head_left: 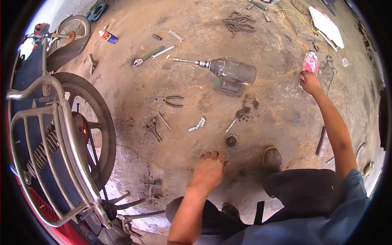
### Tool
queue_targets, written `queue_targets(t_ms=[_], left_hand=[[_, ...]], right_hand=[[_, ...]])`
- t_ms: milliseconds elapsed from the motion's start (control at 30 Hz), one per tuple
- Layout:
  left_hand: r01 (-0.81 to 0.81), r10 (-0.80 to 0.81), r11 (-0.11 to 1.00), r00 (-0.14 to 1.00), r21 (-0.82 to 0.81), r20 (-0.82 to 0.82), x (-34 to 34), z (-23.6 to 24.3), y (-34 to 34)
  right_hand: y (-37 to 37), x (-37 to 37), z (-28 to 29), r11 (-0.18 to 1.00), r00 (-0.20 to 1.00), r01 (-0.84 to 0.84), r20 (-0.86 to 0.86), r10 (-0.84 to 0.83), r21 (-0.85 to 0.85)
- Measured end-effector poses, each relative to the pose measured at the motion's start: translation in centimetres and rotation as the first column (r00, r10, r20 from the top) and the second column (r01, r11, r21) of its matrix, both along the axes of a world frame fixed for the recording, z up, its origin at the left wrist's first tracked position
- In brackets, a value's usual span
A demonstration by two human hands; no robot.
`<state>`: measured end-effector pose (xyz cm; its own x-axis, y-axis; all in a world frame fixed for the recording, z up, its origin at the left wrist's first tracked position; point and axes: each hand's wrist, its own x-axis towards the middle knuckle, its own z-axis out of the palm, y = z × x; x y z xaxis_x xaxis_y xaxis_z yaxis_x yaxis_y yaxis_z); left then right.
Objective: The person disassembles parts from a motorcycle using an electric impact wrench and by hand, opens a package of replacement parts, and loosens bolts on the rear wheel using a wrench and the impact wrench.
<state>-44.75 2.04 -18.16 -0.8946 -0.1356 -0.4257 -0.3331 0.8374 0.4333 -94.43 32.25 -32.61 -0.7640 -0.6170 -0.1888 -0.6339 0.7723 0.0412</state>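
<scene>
At the right, my right hand [309, 83] grips the lower end of a pink-and-white packet [311, 63]. My left hand [209, 169] is low in the centre, palm down, fingers apart and slightly bent, with nothing visible in it. Just beyond it lies a small dark sprocket [231, 140], with a thin metal rod [230, 126] and a short silver chain piece [196, 124] nearby. A large dark impact tool [232, 71] lies farther up, near pliers [165, 99], a chain tool [152, 130], an adjustable wrench [148, 55] and spanners [175, 35].
A motorcycle with a chrome rack [55, 159] and rear wheel [104, 134] fills the left side. Beyond are a spray can [108, 36], a dark chain [237, 23], a white board [326, 25] and yellow cords. A dark bar [321, 141] lies beside my right forearm.
</scene>
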Motion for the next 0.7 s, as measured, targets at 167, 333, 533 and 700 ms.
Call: queue_targets(t_ms=[167, 333, 533, 700], left_hand=[[-0.025, 0.025, 1.0, 1.0, 0.001, -0.012, 0.0, 0.9, 0.2], [0.002, -0.002, 1.0, 0.999, 0.009, -0.05, 0.4, 0.2, 1.0], [-0.009, 0.009, 0.999, 1.0, -0.043, -0.008, 1.7, 0.9, 1.0], [-0.074, 0.073, 0.997, 0.997, -0.029, -0.032, 3.0, 0.0, 1.4]], right_hand=[[-8.8, 7.1, 5.0, 0.896, 0.969, -0.016, 0.212, 0.123, -0.444], [-16.0, 12.6, 10.8, 0.677, 0.874, -0.025, 0.312, 0.371, -0.736], [-22.3, 16.2, 15.5, 0.588, 0.858, -0.208, 0.142, 0.494, -0.782], [-25.9, 20.1, 15.7, 0.685, 0.837, -0.513, -0.125, 0.532, -0.518]])
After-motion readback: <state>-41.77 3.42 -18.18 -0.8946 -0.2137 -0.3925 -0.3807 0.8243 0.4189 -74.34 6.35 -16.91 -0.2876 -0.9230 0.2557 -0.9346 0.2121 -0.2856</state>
